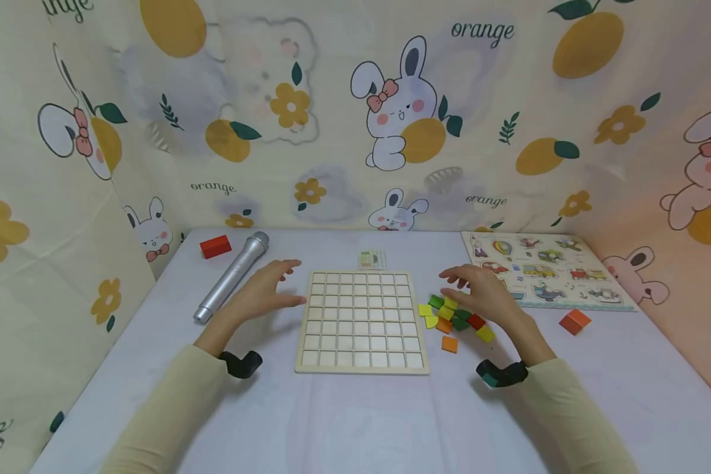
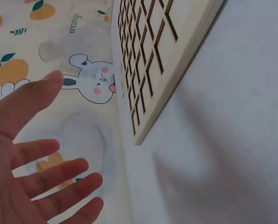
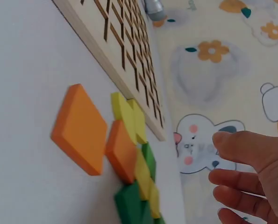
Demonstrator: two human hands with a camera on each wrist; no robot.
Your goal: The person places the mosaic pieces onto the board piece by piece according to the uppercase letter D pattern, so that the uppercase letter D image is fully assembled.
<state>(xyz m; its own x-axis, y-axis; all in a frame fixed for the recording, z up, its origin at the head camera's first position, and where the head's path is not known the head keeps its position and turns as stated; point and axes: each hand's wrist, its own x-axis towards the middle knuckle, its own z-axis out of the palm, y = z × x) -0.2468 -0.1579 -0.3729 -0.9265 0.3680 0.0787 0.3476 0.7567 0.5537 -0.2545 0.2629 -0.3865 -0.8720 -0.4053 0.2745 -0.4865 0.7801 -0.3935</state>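
Observation:
A wooden grid board (image 1: 361, 320) with empty square cells lies in the middle of the table. My left hand (image 1: 264, 288) hovers open just left of the board (image 2: 150, 70), fingers (image 2: 50, 179) spread and holding nothing. My right hand (image 1: 480, 293) hovers open over a pile of small coloured square tiles (image 1: 455, 318) right of the board, holding nothing. In the right wrist view, orange tiles (image 3: 82, 128), yellow and green ones lie beside the board's edge (image 3: 124, 56), with my fingers (image 3: 244, 179) apart from them.
A silver microphone (image 1: 232, 274) and a red block (image 1: 215, 246) lie at the back left. A vehicle peg puzzle (image 1: 542, 266) sits at the back right, an orange block (image 1: 575, 321) in front of it. A small printed card (image 1: 372, 259) lies behind the board. Patterned cloth walls surround the table.

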